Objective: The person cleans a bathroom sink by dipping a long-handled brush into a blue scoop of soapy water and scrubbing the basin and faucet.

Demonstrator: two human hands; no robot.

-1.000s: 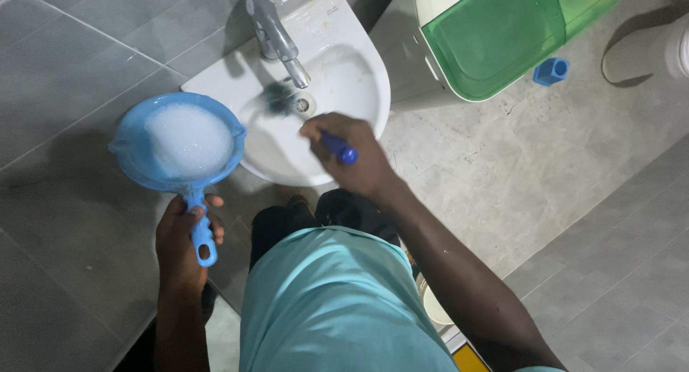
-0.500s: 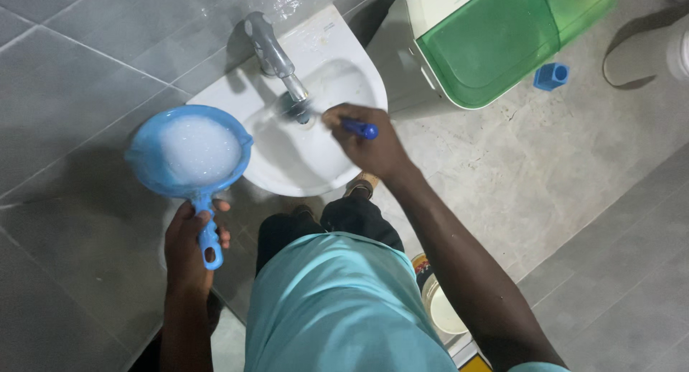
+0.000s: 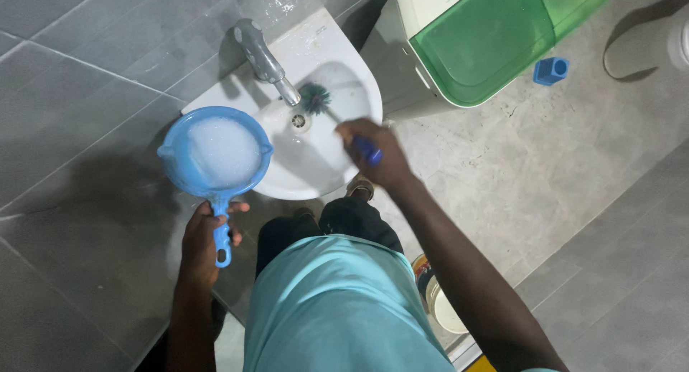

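Note:
My left hand (image 3: 206, 241) grips the handle of a light blue scoop (image 3: 214, 155) full of white foam, held at the left edge of a white wall sink (image 3: 321, 164). My right hand (image 3: 373, 153) is closed on the blue handle of a round brush (image 3: 315, 98). Its dark green bristles press on the basin's back wall, just right of the chrome tap (image 3: 261, 53) and above the drain (image 3: 299, 120).
Grey wall tiles lie left of the sink. A white bin with a green translucent lid (image 3: 482, 38) stands right of it on the grey tiled floor, with a small blue cap (image 3: 550, 70) beyond. A small container (image 3: 439, 304) sits by my legs.
The brush head has moved from the drain area to the basin's back right. The scoop has shifted right, closer over the sink's rim.

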